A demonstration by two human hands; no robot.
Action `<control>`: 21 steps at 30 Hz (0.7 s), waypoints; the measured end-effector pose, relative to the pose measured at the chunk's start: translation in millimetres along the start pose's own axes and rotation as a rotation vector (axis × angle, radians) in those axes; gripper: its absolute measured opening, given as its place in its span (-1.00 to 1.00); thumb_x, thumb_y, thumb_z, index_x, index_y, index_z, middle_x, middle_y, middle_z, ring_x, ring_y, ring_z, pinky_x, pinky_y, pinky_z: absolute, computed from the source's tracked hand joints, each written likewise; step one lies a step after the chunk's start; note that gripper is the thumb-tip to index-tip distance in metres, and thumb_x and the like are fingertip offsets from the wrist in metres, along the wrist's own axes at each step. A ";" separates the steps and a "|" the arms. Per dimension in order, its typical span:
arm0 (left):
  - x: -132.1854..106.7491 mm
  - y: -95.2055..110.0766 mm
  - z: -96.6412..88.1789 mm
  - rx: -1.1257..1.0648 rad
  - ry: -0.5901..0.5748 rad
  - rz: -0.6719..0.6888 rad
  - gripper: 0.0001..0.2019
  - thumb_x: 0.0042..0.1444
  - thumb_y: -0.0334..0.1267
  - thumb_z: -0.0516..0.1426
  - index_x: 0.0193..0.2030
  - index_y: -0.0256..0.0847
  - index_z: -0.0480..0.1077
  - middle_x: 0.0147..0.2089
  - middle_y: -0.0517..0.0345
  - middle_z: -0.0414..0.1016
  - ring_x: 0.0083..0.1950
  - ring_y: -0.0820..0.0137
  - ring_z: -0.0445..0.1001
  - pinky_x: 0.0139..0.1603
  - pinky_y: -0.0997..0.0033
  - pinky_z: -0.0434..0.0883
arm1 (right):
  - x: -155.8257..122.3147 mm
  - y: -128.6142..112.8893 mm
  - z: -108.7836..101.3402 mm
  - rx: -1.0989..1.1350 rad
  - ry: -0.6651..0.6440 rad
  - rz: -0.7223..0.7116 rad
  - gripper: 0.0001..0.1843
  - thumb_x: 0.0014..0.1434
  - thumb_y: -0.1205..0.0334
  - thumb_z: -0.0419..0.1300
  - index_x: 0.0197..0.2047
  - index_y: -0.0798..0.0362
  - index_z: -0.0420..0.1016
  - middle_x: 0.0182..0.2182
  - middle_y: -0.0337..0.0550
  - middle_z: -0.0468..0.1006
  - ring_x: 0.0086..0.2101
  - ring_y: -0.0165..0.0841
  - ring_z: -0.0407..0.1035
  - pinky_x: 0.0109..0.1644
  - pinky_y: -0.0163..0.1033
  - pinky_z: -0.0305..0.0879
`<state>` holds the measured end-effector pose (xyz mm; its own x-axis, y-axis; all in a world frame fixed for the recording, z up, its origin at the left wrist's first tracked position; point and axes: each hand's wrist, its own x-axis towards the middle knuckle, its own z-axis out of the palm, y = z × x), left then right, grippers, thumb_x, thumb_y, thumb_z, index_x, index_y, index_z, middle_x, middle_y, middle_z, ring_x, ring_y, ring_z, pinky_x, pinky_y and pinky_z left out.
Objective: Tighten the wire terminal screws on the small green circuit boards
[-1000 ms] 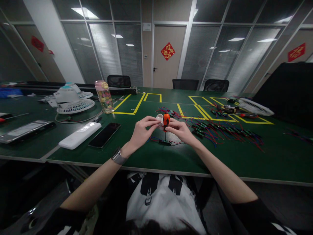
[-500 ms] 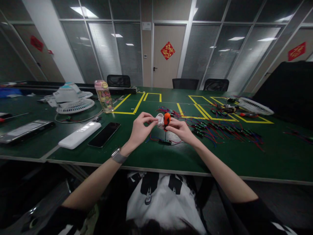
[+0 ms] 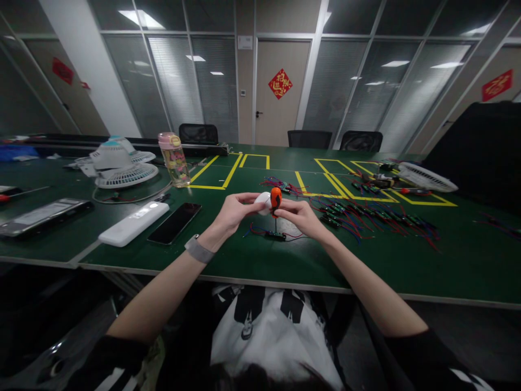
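Note:
My right hand [image 3: 299,215] grips a small screwdriver with an orange handle [image 3: 275,197], held upright. Its thin shaft points down onto a small green circuit board [image 3: 275,235] with red and blue wires lying on the green table [image 3: 260,260]. My left hand [image 3: 234,212] is closed, pinching a small white rounded piece [image 3: 264,200] right beside the orange handle. A watch sits on my left wrist.
A black phone [image 3: 174,223], a white power bank [image 3: 133,223] and a dark tablet [image 3: 43,216] lie to the left. Two small fans [image 3: 122,165] and a pink-capped bottle [image 3: 174,159] stand behind them. Several wired boards [image 3: 366,214] are spread to the right, with another fan [image 3: 427,178] among yellow tape squares.
My left hand has dropped slightly and closed in on the white piece, bringing it tighter against the orange handle. The right hand and screwdriver have hardly moved.

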<state>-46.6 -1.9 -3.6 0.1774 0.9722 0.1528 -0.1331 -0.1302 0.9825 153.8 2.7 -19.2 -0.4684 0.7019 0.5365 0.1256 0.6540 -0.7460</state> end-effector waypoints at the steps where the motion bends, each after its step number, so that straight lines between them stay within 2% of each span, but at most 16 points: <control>1: 1.3 0.2 -0.6 0.026 0.013 0.015 -0.59 -0.26 -0.27 0.41 -0.19 -0.32 0.57 -0.19 -0.04 0.63 -0.19 0.30 0.58 -0.04 0.26 0.48 | -0.2 -0.1 -0.1 -0.003 0.006 0.005 -0.73 0.17 0.08 0.25 -0.09 -0.08 0.64 -0.04 -0.19 0.61 0.06 -0.15 0.41 0.24 -0.03 0.22; 3: 7.6 1.0 -6.6 0.116 0.070 0.067 -0.58 -0.32 -0.29 0.41 -0.23 -0.32 0.56 -0.22 -0.01 0.63 -0.20 0.31 0.57 -0.05 0.26 0.46 | -1.2 0.7 -0.7 0.003 0.013 0.012 -0.72 0.16 0.08 0.25 -0.09 -0.06 0.64 0.00 -0.17 0.59 0.09 -0.15 0.38 0.27 -0.01 0.19; 5: 19.1 3.5 -21.3 0.223 0.151 0.130 -0.59 -0.36 -0.30 0.40 -0.25 -0.32 0.56 -0.25 0.02 0.62 -0.22 0.33 0.55 -0.06 0.27 0.44 | -2.8 2.3 -1.9 0.019 0.018 0.016 -0.73 0.16 0.08 0.25 -0.10 -0.04 0.65 0.03 -0.14 0.56 0.12 -0.15 0.35 0.28 0.00 0.17; 7: 34.2 7.9 -45.3 0.408 0.236 0.180 -0.61 -0.31 -0.28 0.38 -0.25 -0.32 0.54 -0.26 0.03 0.61 -0.23 0.33 0.53 -0.09 0.28 0.42 | -4.7 3.5 -2.9 0.035 0.024 0.023 -0.73 0.17 0.07 0.25 -0.12 -0.02 0.65 0.03 -0.12 0.56 0.13 -0.15 0.34 0.27 0.01 0.18; 9: 49.2 12.5 -76.1 0.718 0.338 0.245 -0.65 -0.23 -0.26 0.35 -0.24 -0.33 0.53 -0.28 0.05 0.58 -0.23 0.30 0.50 -0.13 0.28 0.38 | -6.3 3.7 -3.5 0.038 0.028 0.030 -0.72 0.16 0.06 0.25 -0.12 -0.02 0.65 0.01 -0.10 0.57 0.12 -0.15 0.36 0.26 0.02 0.20; 11: 60.0 15.4 -108.8 1.048 0.511 0.326 -0.78 -0.10 -0.25 0.27 -0.30 -0.34 0.49 -0.37 0.11 0.51 -0.20 0.29 0.47 -0.10 0.28 0.32 | -7.3 2.8 -3.4 0.041 0.034 0.037 -0.71 0.16 0.05 0.26 -0.12 -0.02 0.65 -0.01 -0.09 0.58 0.10 -0.15 0.37 0.24 0.03 0.22; 14: 63.8 14.1 -149.9 1.109 0.579 0.295 -0.93 -0.03 -0.39 0.19 -0.43 -0.34 0.38 -0.42 0.14 0.41 -0.11 0.24 0.44 -0.03 0.27 0.26 | -7.3 1.0 -2.4 0.071 0.042 0.063 -0.68 0.13 0.04 0.27 -0.10 0.00 0.64 -0.03 -0.09 0.60 0.05 -0.15 0.41 0.19 0.00 0.29; 16: 60.4 9.8 -168.0 1.120 0.591 0.264 -0.84 -0.01 -0.38 0.18 -0.52 -0.31 0.29 -0.44 0.14 0.36 -0.08 0.21 0.43 0.00 0.27 0.26 | -7.2 0.2 -1.4 0.091 0.043 0.100 -0.65 0.12 0.03 0.27 -0.09 0.03 0.64 -0.07 -0.09 0.62 -0.02 -0.15 0.47 0.14 -0.01 0.34; 18: 56.2 4.1 -179.0 1.126 0.595 0.240 -0.78 0.04 -0.32 0.15 -0.56 -0.30 0.24 -0.43 0.13 0.34 -0.04 0.20 0.42 0.05 0.26 0.25 | -7.4 -0.1 -0.2 0.089 0.045 0.134 -0.64 0.11 0.03 0.28 -0.10 0.05 0.64 -0.12 -0.09 0.64 -0.09 -0.16 0.51 0.09 -0.02 0.38; 21: 53.2 -3.1 -185.1 1.135 0.581 0.191 -0.72 0.06 -0.26 0.13 -0.60 -0.28 0.22 -0.39 0.04 0.34 0.03 0.12 0.40 0.08 0.20 0.25 | -8.5 -0.2 1.5 0.075 0.056 0.150 -0.66 0.11 0.04 0.28 -0.13 0.07 0.65 -0.18 -0.09 0.67 -0.13 -0.16 0.53 0.07 -0.03 0.39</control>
<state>-217.3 86.2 -18.2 -0.2388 0.8242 0.5135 0.8408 -0.0890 0.5339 156.5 -3.9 -24.2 -0.3992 0.8060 0.4369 0.1235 0.5195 -0.8455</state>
